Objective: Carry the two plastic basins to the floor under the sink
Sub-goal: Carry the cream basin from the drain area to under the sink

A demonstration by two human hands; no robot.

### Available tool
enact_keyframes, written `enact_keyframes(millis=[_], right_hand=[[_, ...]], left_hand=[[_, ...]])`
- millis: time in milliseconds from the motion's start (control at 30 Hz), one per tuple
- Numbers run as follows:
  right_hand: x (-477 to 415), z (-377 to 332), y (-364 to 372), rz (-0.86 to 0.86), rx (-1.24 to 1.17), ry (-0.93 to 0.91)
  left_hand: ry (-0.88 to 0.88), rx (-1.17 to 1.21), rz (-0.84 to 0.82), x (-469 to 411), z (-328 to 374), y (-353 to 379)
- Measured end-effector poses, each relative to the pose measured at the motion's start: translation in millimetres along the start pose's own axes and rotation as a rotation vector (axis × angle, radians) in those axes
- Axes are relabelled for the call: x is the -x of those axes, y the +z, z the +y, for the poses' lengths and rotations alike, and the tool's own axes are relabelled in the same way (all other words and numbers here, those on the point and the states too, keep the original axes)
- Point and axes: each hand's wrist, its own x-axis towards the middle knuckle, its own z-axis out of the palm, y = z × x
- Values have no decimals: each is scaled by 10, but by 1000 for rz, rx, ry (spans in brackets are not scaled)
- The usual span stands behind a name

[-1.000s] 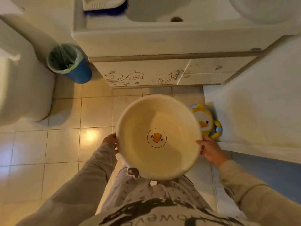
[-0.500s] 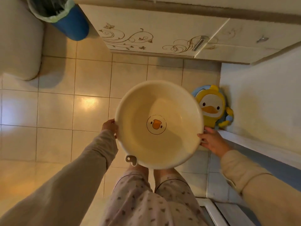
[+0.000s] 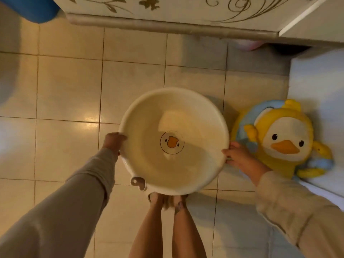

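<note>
Cream basin (image 3: 195,164), duck print at centre, held level above the tiled floor (image 3: 68,90). Left hand (image 3: 113,141) grasping left rim; right hand (image 3: 237,157) grasping right rim. Duck toy (image 3: 284,140) just right of it. Sink cabinet (image 3: 167,10) beyond.

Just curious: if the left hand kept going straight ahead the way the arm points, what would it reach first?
Probably bare beige floor tile, then the white sink cabinet's base. The left hand grips the round cream plastic basin; depth is unclear.
</note>
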Motion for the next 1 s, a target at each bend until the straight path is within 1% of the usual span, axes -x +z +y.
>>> enact_keyframes(millis=[100, 300, 467, 600, 667, 733, 767, 833, 900, 967, 1000], right_hand=[[-548, -365, 60, 0, 93, -61], [-1487, -1257, -187, 107, 16, -214], [-2033, -1803, -299, 222, -10, -308], [-2208, -2025, -318, 202, -38, -347], [-2207, -2038, -323, 187, -58, -355], [-2128, -1960, -305, 172, -65, -330], [-2058, -1891, -280, 166, -68, -306], [-1849, -1707, -218, 181, -59, -254], [-1544, -1478, -172, 217, 62, -238], [-1146, -1229, -133, 209, 221, -239], [-878, -1111, -112, 175, 248, -229]], left_hand=[[87, 2, -17, -427, 390, 289], [286, -6, -181, -1094, 1274, 986], [395, 84, -197, -1489, 1810, 1418], [437, 122, -179, -1689, 1993, 1541], [434, 116, -188, -1714, 1979, 1546], [422, 60, -178, -1673, 1916, 1523], [413, 11, -149, -1604, 1865, 1487], [417, -162, -65, -1377, 1741, 1368], [421, -328, -27, -1024, 1588, 1195], [388, -404, -94, -602, 1406, 1005], [369, -426, -141, -370, 1309, 898]])
